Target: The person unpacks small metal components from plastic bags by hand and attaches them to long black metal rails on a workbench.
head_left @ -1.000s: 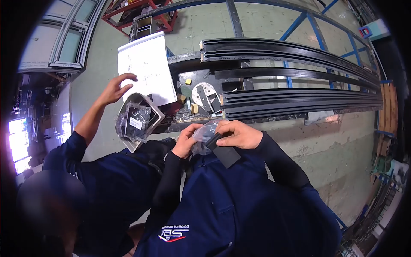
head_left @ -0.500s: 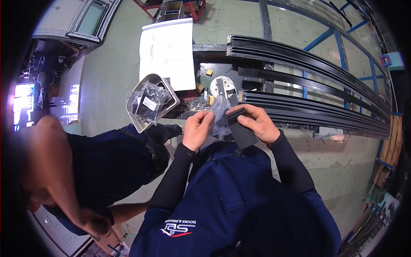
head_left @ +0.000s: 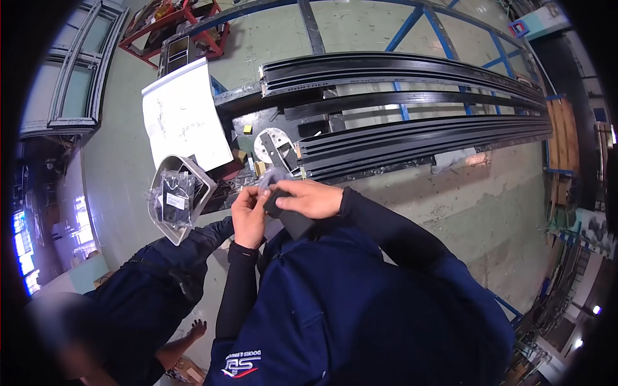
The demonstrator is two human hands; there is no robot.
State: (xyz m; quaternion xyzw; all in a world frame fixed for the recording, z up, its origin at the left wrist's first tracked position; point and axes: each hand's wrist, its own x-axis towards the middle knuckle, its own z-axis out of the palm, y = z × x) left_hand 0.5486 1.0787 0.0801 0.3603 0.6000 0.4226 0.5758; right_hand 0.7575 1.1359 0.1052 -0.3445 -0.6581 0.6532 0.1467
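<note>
Over green floor [head_left: 463,222], the flat black piece [head_left: 297,222] is pinched in the right hand [head_left: 313,199], partly exposed beside a clear bag [head_left: 275,175] gripped by the left hand's [head_left: 249,215] closed fingertips, while a labelled packet [head_left: 176,202] lies apparently unopened in the grey bin [head_left: 209,185], near paper [head_left: 185,119].

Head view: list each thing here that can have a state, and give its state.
Left grip: closed on clear bag
Right grip: closed on black piece
Clear bag: crumpled
Black piece: held, partly hidden by fingers
Bin: open-topped, holding bagged parts
Bagged parts: sealing unclear
Paper pad: marked
Black profiles: laid lengthwise
</note>
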